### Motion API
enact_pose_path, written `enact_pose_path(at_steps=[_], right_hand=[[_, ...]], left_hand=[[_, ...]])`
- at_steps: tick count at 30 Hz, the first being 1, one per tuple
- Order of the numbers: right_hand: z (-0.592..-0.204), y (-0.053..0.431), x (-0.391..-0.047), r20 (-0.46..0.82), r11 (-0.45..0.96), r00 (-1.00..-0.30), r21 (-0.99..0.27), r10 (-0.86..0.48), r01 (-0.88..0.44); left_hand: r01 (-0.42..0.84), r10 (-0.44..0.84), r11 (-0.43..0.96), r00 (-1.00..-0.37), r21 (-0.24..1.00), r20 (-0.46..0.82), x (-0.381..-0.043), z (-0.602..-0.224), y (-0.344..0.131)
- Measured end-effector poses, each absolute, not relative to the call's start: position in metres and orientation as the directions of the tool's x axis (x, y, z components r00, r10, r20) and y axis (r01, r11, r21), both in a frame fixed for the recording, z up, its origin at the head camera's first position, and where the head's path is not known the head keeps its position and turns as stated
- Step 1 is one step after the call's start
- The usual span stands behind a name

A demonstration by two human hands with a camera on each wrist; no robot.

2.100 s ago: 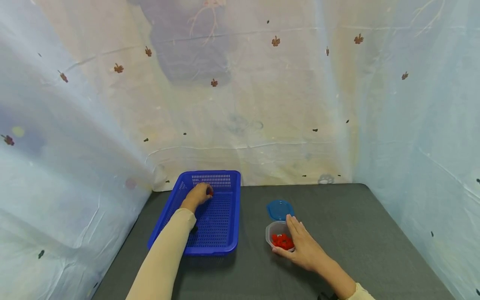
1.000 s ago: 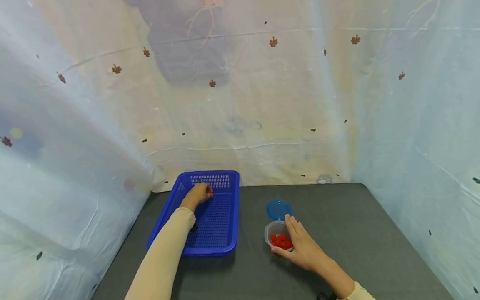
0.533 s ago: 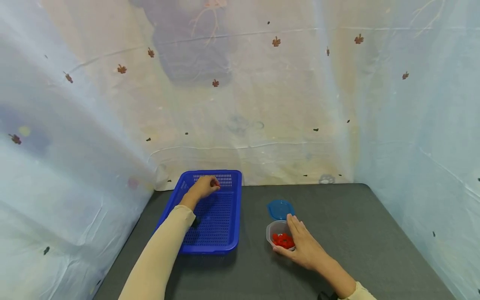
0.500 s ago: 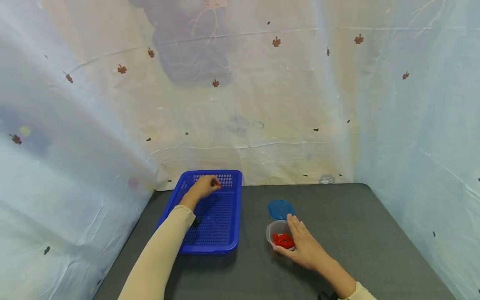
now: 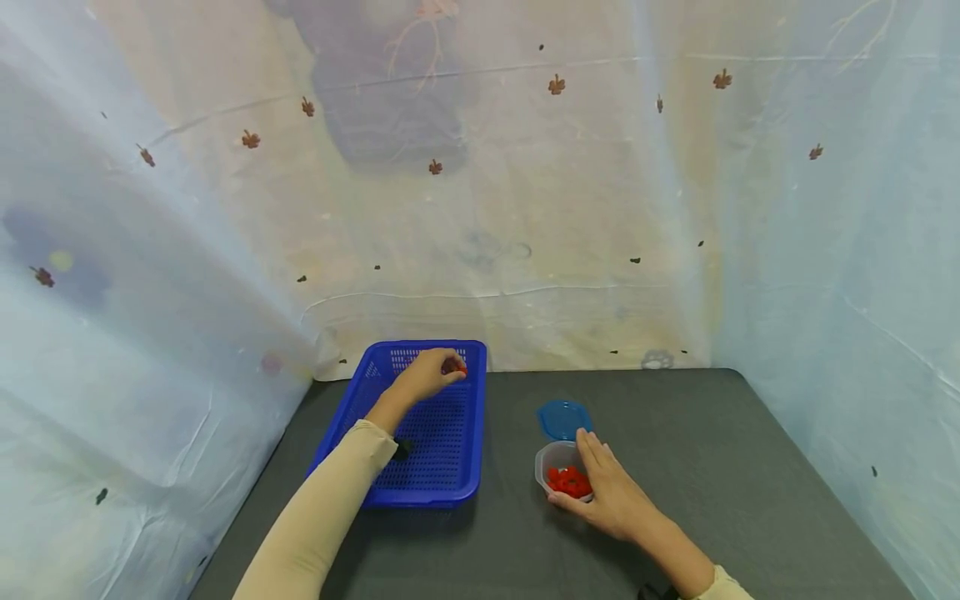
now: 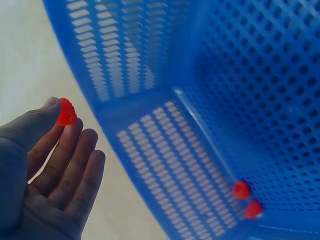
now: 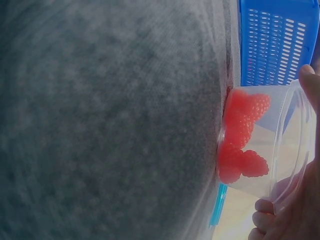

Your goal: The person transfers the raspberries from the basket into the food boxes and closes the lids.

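My left hand [image 5: 429, 375] is over the right part of the blue plastic basket [image 5: 478, 442] near its far end. Between thumb and fingertips it pinches a red raspberry [image 6: 66, 113]; in the left wrist view the other fingers are spread. Two more raspberries [image 6: 242, 190] lie in a corner of the basket. My right hand [image 5: 611, 496] holds a clear plastic tub [image 7: 274, 132], thumb on the near side of its rim and fingers on the far side. Several raspberries [image 7: 237, 132] are piled on the tub's bottom.
A blue lid [image 5: 564, 419] lies on the dark grey table [image 5: 697, 450] just behind the tub. A dark object [image 5: 403, 450] shows under the left wrist. Printed plastic sheeting [image 5: 510, 208] hangs behind the table and along both sides.
My left hand has risen and moved to the right across the basket with the raspberry in its fingers. The right hand and the tub have stayed in place.
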State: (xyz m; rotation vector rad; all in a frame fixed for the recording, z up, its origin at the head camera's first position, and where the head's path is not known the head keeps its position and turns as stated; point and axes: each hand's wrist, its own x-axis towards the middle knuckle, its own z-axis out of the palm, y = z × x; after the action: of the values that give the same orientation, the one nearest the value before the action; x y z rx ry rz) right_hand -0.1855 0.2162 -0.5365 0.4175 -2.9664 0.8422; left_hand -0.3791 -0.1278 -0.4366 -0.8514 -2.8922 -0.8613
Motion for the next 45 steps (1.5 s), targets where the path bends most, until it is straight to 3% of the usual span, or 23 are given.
enact_pose_path(at_steps=[23, 45], right_hand=[[-0.532, 0.219, -0.186, 0.119, 0.813, -0.960, -0.512, -0.252, -0.277], [-0.534, 0.218, -0.185, 0.107, 0.813, -0.959, -0.511, -0.262, -0.279]], left_hand=[[0.679, 0.663, 0.569, -0.713, 0.463, 0.231, -0.318, -0.410, -0.062], [0.736, 0.731, 0.522, -0.646, 0.431, 0.217, -0.258, -0.415, -0.017]])
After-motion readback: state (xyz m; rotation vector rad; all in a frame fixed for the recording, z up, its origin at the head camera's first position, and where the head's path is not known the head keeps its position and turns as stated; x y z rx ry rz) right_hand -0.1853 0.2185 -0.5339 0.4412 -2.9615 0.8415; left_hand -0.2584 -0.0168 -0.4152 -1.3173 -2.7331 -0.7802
